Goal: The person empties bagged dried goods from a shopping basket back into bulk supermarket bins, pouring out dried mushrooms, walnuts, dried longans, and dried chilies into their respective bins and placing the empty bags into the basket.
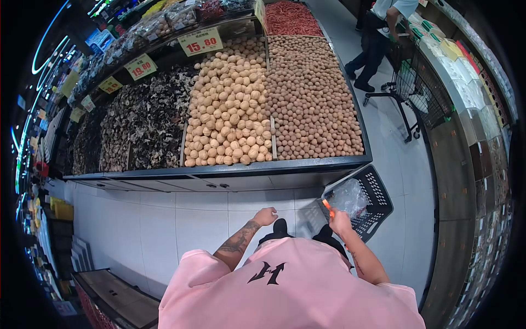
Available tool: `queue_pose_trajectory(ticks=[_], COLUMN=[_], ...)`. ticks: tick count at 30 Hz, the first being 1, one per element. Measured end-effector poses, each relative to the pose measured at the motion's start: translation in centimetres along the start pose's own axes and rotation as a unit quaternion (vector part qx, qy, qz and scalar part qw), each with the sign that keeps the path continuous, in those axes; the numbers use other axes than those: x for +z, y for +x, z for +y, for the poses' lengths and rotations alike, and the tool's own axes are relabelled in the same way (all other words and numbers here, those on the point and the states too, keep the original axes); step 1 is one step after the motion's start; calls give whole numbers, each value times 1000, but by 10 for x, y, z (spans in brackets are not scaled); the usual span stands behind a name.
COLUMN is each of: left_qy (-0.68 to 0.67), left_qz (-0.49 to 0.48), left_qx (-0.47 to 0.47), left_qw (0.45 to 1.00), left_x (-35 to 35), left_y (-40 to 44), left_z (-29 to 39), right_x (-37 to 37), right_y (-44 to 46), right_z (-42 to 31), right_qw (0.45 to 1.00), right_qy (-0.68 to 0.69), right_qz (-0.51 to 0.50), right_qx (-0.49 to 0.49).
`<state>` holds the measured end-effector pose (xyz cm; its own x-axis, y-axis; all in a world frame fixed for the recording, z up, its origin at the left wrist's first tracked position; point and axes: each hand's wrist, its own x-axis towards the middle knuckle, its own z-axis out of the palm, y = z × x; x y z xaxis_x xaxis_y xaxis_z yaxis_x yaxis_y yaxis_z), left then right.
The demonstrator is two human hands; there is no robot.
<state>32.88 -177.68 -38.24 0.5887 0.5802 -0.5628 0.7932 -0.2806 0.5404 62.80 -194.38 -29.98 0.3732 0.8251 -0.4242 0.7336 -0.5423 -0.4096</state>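
Note:
My right hand (pixel 339 221) is closed around the orange handle (pixel 327 205) of a dark grey shopping basket (pixel 378 189). The basket hangs tilted at my right side, with a clear plastic bag (pixel 350 197) inside; what the bag contains is hard to make out. In front of my body, my left hand (pixel 266 216) has its fingers curled in, and nothing shows in it. Ahead of both hands stands a bulk display with pale walnuts (pixel 230 109) and small round brown dried fruits (pixel 315 104), apart from my hands.
Dark dried fungus (pixel 159 115) fills bins on the left, below price signs (pixel 200 41). Red dried goods (pixel 293 19) lie at the back. A person (pixel 378 38) stands by a shopping cart (pixel 419 82) in the right aisle. Packaged goods line shelves (pixel 457 71) at right.

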Motion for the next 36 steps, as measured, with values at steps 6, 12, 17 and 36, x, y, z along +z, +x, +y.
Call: queue_pose_trajectory(ticks=[6, 12, 17, 36], left_qy=[-8, -8, 11, -149], left_qz=[8, 30, -47, 101], left_qx=[-3, 61, 112, 54], left_qw=[1000, 998, 993, 982], left_x=[31, 90, 135, 134], left_y=[18, 34, 24, -84], left_z=[58, 168, 244, 167], right_x=[-10, -23, -23, 8], right_y=[-7, -11, -7, 15], right_z=[21, 72, 91, 64], right_qw=[999, 991, 979, 986], right_qy=[0, 46, 118, 130], right_qz=[-32, -82, -108, -53], right_qx=[-40, -94, -122, -90])
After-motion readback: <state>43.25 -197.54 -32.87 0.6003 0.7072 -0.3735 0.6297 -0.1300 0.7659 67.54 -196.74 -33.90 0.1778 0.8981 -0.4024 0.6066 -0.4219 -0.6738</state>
